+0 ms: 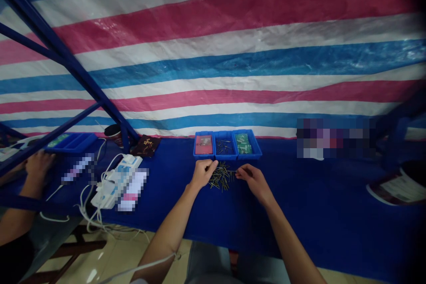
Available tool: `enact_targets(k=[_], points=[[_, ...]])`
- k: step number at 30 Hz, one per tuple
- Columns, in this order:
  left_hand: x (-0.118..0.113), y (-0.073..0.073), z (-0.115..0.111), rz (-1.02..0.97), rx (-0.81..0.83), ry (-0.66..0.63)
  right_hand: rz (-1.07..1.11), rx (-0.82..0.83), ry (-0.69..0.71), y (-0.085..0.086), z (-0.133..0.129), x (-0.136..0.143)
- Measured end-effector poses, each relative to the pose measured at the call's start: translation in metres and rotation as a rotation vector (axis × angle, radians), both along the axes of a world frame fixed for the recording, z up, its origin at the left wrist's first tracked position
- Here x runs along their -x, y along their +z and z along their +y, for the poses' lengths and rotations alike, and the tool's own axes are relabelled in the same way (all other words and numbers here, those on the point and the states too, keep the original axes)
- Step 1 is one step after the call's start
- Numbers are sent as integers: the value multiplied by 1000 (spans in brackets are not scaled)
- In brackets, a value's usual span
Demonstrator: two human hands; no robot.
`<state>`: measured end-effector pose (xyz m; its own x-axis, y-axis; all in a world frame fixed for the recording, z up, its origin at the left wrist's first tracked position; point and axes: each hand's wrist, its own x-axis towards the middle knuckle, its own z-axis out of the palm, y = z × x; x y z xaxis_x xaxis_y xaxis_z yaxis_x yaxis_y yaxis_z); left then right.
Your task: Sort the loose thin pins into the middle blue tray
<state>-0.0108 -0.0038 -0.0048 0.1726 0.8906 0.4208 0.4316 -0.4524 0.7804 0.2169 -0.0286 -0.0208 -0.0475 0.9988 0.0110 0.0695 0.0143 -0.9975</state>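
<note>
A loose pile of thin metal screws or pins (222, 178) lies on the blue tabletop between my hands. My left hand (203, 173) is at the pile's left edge, its fingers closed; what they hold, if anything, is too small to name. On the right side of the pile, my right hand (252, 178) pinches a thin metal piece (233, 171) between thumb and fingertips. Just beyond the pile stands a blue three-compartment tray (225, 158). It has a red item (203, 144) at left, thin metal pieces (224, 146) in the middle and green-and-white items (244, 144) at right.
White power strips (116, 182) with tangled cables lie to the left, near a dark packet (146, 145) and a dark cup (113, 133). Another person's hand (38, 164) is by a second blue tray (71, 142). A large container (399, 185) stands at far right.
</note>
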Motion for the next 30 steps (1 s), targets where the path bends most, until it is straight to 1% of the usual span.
enact_targets(k=[4, 7, 9, 12, 16, 19, 21, 24, 26, 30], points=[[-1, 0, 1, -72, 110, 43, 37, 27, 44, -2, 2, -4], [-1, 0, 0, -108, 157, 13, 3, 14, 60, 0, 3, -4], [-1, 0, 0, -112, 155, -23, -40, -11, 62, 4, 3, -2], [0, 0, -1, -128, 159, -48, -77, -60, 64, 17, 7, 4], [1, -5, -2, -127, 178, -32, -85, -156, 86, 33, 19, 17], [2, -6, -1, -131, 162, 0, -120, -246, 84, 38, 26, 28], [2, -5, -1, -134, 125, 15, -171, -300, 52, 35, 28, 34], [0, 0, -1, -108, 40, 39, -263, -362, -11, 26, 27, 39], [-2, 1, 0, -78, -2, 76, -322, -392, -46, 19, 24, 38], [-3, -1, 3, -47, -9, 115, -391, -405, -87, 11, 18, 31]])
